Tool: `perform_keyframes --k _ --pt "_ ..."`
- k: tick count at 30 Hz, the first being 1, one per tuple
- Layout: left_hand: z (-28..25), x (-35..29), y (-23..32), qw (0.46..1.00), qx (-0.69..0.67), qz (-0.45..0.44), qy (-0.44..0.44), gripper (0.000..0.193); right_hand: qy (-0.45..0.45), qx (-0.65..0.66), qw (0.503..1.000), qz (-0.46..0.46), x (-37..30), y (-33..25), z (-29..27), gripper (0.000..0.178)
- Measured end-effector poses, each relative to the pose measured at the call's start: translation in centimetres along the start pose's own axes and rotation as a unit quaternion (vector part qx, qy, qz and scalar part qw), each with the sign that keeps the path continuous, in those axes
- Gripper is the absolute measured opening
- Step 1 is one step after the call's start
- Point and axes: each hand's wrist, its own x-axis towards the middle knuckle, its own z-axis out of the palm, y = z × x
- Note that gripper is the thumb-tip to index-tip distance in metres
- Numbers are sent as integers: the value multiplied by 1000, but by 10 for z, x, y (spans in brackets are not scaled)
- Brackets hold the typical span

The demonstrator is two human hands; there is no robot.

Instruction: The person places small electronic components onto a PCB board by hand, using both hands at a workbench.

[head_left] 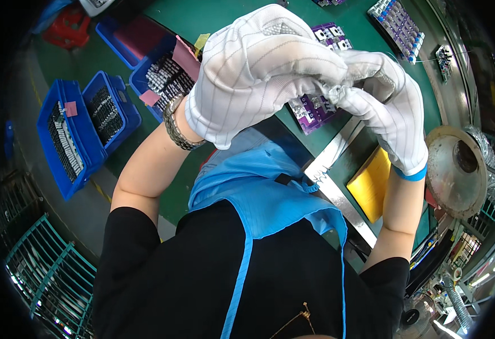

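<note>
Both of my hands wear white striped gloves and are raised above the green workbench, fingertips meeting. My left hand (259,70) is bent over, its fingers pinched together. From the other side, my right hand (397,99) curls in, thumb and fingers closed at the same spot. Whatever lies between the fingertips is too small or too covered to make out. Beneath them lies a purple circuit board panel (309,114) with silvery parts, partly hidden by the gloves.
Several blue bins (69,138) with rows of small dark and white parts stand to the left. Another purple-and-white panel (397,28) lies at the far right. A yellow pad (370,183) rests by the bench edge, near a round metal dish (456,169). A red stool (68,27) stands at far left.
</note>
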Motion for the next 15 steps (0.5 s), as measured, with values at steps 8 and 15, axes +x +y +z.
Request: perform_keyframes --k 8,15 --pt "-18 9 17 994 36 -83 -69 44 50 -13 998 -25 -1 20 -2 23" --pt "-16 -18 14 970 -40 -234 45 46 -60 -405 876 -255 -4 32 -4 43"
